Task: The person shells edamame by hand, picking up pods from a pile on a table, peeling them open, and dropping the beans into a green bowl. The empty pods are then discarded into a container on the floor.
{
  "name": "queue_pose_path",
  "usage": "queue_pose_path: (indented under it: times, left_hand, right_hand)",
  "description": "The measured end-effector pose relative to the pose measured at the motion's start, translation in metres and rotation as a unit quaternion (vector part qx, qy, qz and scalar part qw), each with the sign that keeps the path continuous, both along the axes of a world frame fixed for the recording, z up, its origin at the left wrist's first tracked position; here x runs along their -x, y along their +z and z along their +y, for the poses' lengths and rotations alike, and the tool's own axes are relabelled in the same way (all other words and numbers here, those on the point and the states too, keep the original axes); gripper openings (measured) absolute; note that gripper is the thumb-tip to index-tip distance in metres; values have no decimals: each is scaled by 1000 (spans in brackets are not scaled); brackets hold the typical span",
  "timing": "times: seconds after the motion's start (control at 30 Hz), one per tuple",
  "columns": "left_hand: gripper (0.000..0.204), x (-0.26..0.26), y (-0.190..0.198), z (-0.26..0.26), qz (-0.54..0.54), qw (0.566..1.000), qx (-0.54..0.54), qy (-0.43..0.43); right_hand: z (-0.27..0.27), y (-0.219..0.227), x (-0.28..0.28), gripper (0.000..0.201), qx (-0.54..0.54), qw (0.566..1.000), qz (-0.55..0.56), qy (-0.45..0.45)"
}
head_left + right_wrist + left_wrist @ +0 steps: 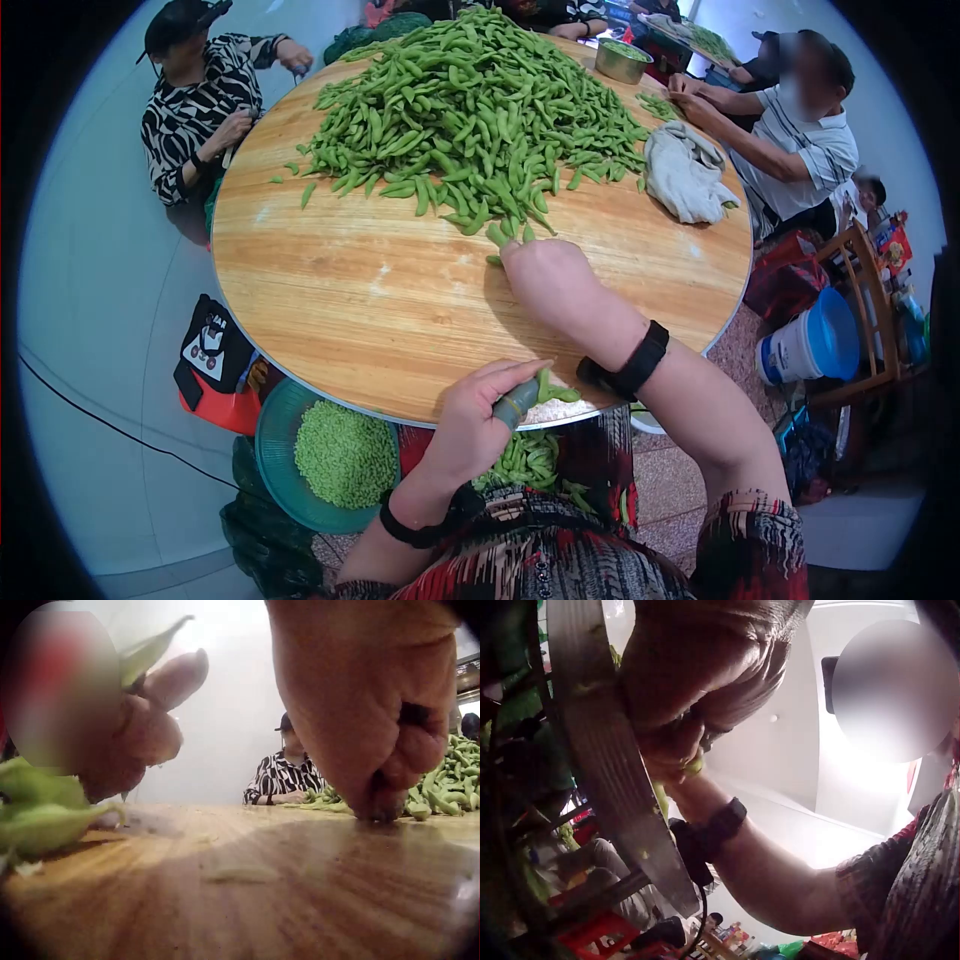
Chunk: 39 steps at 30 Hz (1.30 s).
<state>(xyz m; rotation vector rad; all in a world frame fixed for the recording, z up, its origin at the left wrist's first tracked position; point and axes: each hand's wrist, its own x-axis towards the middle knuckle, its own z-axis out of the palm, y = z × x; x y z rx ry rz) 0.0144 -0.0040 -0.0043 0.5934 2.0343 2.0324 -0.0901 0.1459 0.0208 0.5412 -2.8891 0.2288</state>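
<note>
A big pile of green edamame pods [470,110] covers the far half of a round wooden table [350,300]. My right hand [545,275] reaches to the pile's near edge, its curled fingertips [375,806] down on the wood. No pod shows inside the curl; loose pods [497,236] lie just beyond it. At the table's near edge my left hand [470,425] pinches a pod [548,388] between the fingers and a thumb with a grey-green cap. The left hand [150,727] and its pod [150,649] also appear in the right wrist view.
Below the table edge a teal basin [270,450] holds shelled beans [345,455], with more pods [525,460] in my lap. A white cloth [685,175] and a metal bowl [622,62] sit far right. People sit at the left [200,100] and right [800,130]. A white bucket [810,345] stands right.
</note>
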Motion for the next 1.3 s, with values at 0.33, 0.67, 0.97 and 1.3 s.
queue_pose_path:
  times: [0.33,0.67,0.97,1.3]
  left_hand:
    - [38,5,7,3,258,935,176,169]
    - [24,1,-7,7,-239,934,-267,-13]
    - [30,-14,20,7,192,968,137,89]
    - [5,-12,13,12,-256,919,-293,60]
  right_hand:
    - [26,16,-72,21,375,865,-333,-12]
    - [29,11,-120,20,580,734,-351,-41]
    - [47,9,-139,16,628,742,-216,-88]
    - [28,20,-145,23,684,590,-429,-7]
